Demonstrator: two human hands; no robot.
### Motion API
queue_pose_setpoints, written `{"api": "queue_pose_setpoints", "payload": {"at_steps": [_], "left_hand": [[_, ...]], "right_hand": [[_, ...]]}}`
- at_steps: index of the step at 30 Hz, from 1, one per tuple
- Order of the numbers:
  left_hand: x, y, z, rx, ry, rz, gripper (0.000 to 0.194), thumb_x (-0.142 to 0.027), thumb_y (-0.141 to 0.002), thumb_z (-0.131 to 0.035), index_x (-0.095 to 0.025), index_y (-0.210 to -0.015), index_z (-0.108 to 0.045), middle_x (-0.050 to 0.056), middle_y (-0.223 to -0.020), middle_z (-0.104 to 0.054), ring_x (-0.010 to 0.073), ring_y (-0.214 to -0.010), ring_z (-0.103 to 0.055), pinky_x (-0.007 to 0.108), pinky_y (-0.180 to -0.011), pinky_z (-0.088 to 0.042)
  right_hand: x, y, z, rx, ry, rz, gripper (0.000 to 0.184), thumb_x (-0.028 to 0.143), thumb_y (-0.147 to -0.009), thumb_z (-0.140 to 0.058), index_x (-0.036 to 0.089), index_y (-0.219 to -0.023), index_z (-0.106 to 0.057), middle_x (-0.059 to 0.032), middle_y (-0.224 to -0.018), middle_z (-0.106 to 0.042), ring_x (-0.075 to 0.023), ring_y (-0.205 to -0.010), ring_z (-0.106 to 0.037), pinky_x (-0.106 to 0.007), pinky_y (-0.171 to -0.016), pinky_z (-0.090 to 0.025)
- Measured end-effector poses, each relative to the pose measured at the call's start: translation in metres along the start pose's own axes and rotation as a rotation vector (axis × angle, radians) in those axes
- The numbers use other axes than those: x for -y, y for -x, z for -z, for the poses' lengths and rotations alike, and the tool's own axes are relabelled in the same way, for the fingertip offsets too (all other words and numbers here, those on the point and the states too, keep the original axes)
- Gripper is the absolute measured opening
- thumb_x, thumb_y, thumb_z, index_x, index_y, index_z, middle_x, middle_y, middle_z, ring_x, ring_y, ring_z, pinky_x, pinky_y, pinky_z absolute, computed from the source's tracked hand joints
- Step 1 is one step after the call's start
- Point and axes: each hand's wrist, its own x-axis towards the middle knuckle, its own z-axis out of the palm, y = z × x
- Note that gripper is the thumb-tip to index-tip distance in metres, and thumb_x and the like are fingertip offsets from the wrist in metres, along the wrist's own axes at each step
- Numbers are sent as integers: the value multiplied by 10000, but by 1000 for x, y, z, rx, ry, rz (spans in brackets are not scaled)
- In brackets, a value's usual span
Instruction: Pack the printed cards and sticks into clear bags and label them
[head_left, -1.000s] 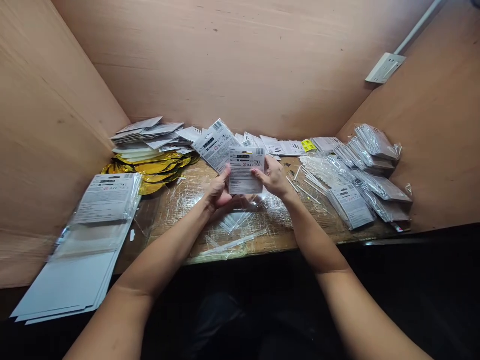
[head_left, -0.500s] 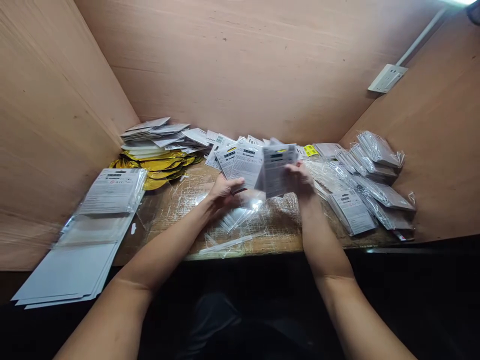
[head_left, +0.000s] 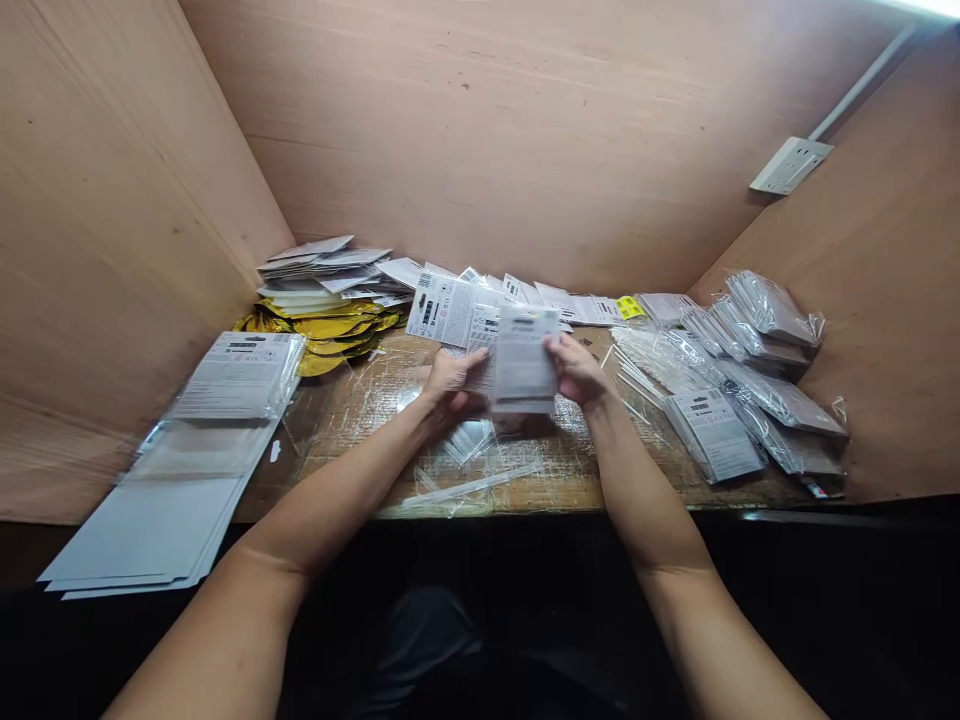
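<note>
A blurred printed card packet (head_left: 525, 360) is being gripped above the wooden table (head_left: 337, 430) between the left hand (head_left: 450, 385) and the right hand (head_left: 577, 370), whose fingers are closed on its side edges, as far as the blur is allowing to tell. The packet is being judged light, thin and slippery, so it is best taken by the edges.

Plywood walls (head_left: 480, 130) surround the wooden bench (head_left: 577, 495), with a white wall socket (head_left: 790, 166) and conduit (head_left: 862, 85) on the right panel
</note>
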Motion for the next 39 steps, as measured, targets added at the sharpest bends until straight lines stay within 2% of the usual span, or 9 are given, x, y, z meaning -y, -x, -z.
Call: {"api": "queue_pose_setpoints", "payload": {"at_steps": [4, 7, 12, 17, 20, 25, 30, 33, 39], "left_hand": [[-10, -10, 2, -93, 138, -22, 398, -404, -840, -930, -156, -1101, -760, 146, -1104, -849, 353, -1220, -778, 569, -1117, -615], [-20, -14, 6, -155, 87, -105, 374, -197, -770, -941, -163, -1096, -760, 111, -1113, -850, 344, -1220, -774, 574, -1139, -604], [-10, -2, 4, 40, -76, -51, 516, -97, -575, -1002, -118, -1047, -794, 143, -1098, -855, 384, -1151, -793, 602, -1122, -605], [1, 1, -2, 9, -30, -83, 443, -308, -738, -996, -142, -1097, -796, 127, -1139, -855, 324, -1133, -808, 522, -1093, -636], [-2, -3, -1, -34, -33, -103, 383, -259, -807, -936, -154, -1141, -782, 101, -1148, -855, 291, -1110, -813, 513, -1067, -652], [-13, -13, 3, -103, -26, -188, 330, -180, -805, -905, -150, -1112, -786, 97, -1104, -855, 310, -1146, -803, 514, -1060, -651], [-9, -19, 6, -69, -43, -255, 342, -210, -765, -924, -138, -1071, -790, 100, -1116, -849, 285, -1096, -806, 476, -1027, -651], [-7, -16, 6, -43, -109, -274, 343, -259, -745, -951, -134, -1021, -790, 96, -1064, -848, 248, -1032, -805, 420, -982, -656], [-21, -7, 13, 209, 1, -87, 504, -328, -714, -1013, -176, -1119, -753, 59, -972, -826, 204, -843, -790, 346, -823, -682]], "right_hand": [[-4, 0, -7, 25, 22, -26, 661, 534, -662, -1024, 243, -1154, -691, -88, -1154, -847, -322, -1125, -790, -540, -1063, -638], [7, 1, 7, -65, -6, 57, 661, 554, -648, -1031, 243, -1141, -718, -89, -1157, -849, -341, -1191, -775, -544, -1085, -626], [10, 4, 10, -41, -45, 48, 591, 589, -691, -1002, 233, -1081, -736, -96, -1147, -848, -346, -1197, -771, -546, -1075, -628], [-4, -2, -2, 3, 50, -4, 639, 599, -679, -1000, 227, -1114, -716, -90, -1102, -844, -314, -1071, -787, -527, -1040, -634], [22, 12, 10, -42, 142, 95, 675, 658, -680, -965, 232, -1129, -695, -85, -1084, -832, -312, -1041, -772, -533, -1025, -631], [94, 76, 42, -243, 908, 228, 348, 510, -901, -812, 237, -1084, -698, -122, -1057, -780, -343, -969, -729, -545, -932, -589], [86, 116, 48, -174, 1492, -48, 215, 359, -852, -818, 255, -985, -685, -115, -882, -776, -373, -899, -745, -500, -864, -566], [79, 121, 59, -116, 1346, 9, 250, 373, -836, -826, 260, -1036, -729, -109, -979, -819, -369, -970, -764, -499, -893, -591], [86, 102, 76, -253, 376, 215, 480, 540, -770, -936, 275, -1122, -746, -71, -1021, -842, -335, -942, -800, -558, -921, -662]]}}
